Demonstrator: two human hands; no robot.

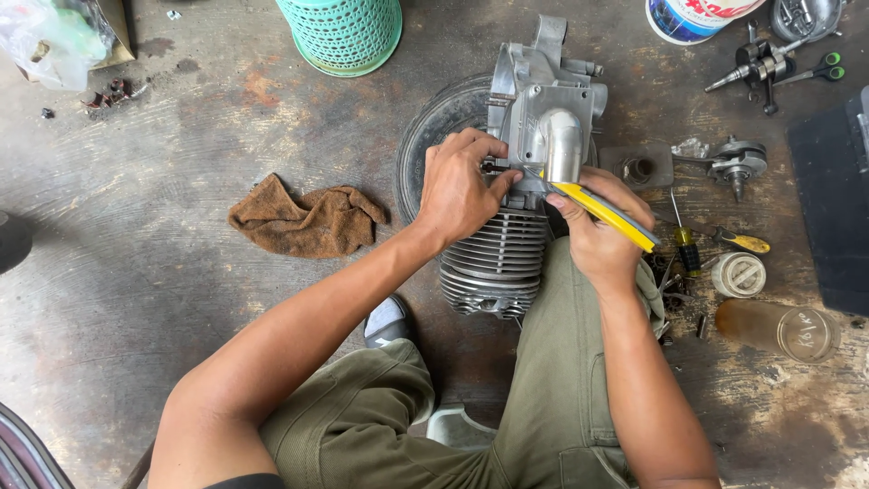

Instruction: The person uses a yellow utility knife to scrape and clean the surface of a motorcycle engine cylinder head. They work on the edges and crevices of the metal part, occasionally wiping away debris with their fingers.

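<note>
A grey metal engine (pixel 534 127) with a finned cylinder (pixel 496 263) lies on the floor between my knees, over a black tyre (pixel 434 127). My left hand (pixel 457 186) pinches a small part against the engine's side near the cylinder head. My right hand (pixel 597 226) grips yellow-handled pliers (pixel 602 210), whose jaws point left at the same spot below the silver intake pipe (pixel 563 145).
A brown rag (pixel 308 217) lies left of the engine. A teal basket (pixel 342 32) stands at the top. Right of the engine lie a crankshaft (pixel 765 63), a screwdriver (pixel 683 240), a glass jar (pixel 783 328), a small round tin (pixel 738 274) and loose bolts.
</note>
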